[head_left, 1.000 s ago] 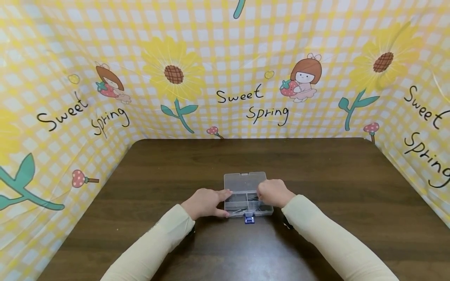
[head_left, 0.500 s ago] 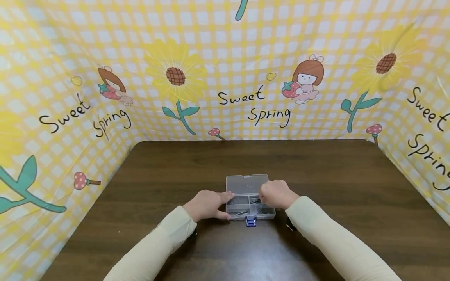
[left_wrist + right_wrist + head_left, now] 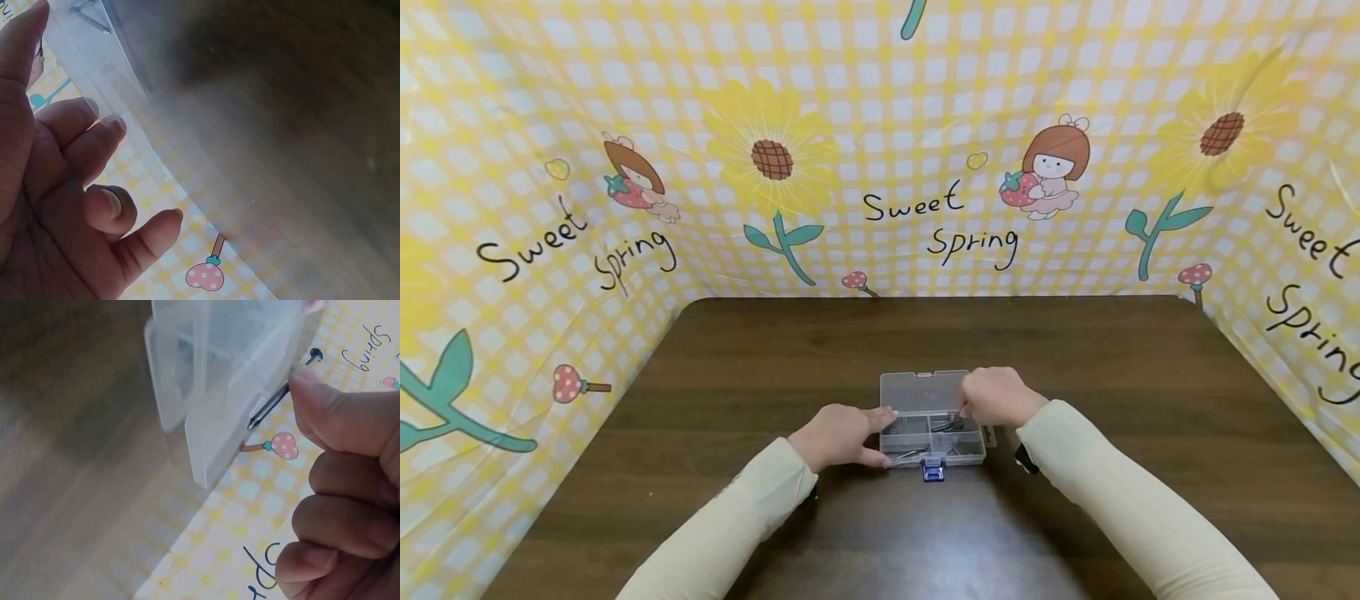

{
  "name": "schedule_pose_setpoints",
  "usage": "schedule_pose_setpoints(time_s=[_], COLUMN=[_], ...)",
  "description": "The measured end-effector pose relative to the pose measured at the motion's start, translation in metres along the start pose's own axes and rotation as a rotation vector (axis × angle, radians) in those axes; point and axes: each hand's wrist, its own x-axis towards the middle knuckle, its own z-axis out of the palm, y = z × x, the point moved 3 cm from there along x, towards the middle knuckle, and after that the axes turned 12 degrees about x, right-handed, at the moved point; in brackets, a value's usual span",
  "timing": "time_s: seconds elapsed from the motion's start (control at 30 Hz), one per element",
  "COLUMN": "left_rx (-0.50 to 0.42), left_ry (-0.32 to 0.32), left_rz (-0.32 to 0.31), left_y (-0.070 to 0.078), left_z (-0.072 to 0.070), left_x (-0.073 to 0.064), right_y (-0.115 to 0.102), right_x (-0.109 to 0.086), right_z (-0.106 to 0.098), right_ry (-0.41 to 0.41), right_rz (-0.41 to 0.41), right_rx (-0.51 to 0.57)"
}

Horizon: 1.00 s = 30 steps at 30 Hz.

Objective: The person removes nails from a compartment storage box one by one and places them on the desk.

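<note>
A clear plastic compartment box (image 3: 906, 439) lies on the table, its lid (image 3: 917, 390) folded back. Its compartments hold several dark nails (image 3: 951, 426) and thin metal pieces (image 3: 912, 455). My left hand (image 3: 838, 435) rests against the box's left side, index fingertip at the rim and thumb near the front corner. In the left wrist view its fingertips (image 3: 114, 125) touch the clear edge. My right hand (image 3: 1000, 396) is over the right rear of the box. There its thumb and forefinger pinch a dark nail (image 3: 272, 405), head up and tilted, with the other fingers curled.
A blue latch (image 3: 933, 471) hangs from the box's front edge, with a second, clear flap (image 3: 990, 436) jutting from the right side. The dark wooden table (image 3: 760, 342) ends at a yellow checked cloth (image 3: 887, 125) hanging on the back and sides.
My right hand has risen from the right rear compartment and moved slightly back and right with a nail, uncovering the nails there. My left hand has stayed on the box.
</note>
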Motion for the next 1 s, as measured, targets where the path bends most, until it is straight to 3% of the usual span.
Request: schedule_pose_setpoints(time_s=[0.4,0.8,1.0], left_rx=[0.003,0.008,0.006], left_ry=[-0.001,0.019,-0.002], left_rz=[0.012,0.019,0.021], left_y=[0.002,0.002,-0.001], left_z=[-0.001,0.000,0.001], left_x=[-0.001,-0.006,-0.002], right_y=[0.018,0.063,0.082], right_x=[-0.015,-0.026,-0.031], right_z=[-0.023,-0.025,-0.030], right_ry=[0.006,-0.009,0.013], right_rz=[0.006,0.050,0.067], right_rx=[0.004,0.017,0.041])
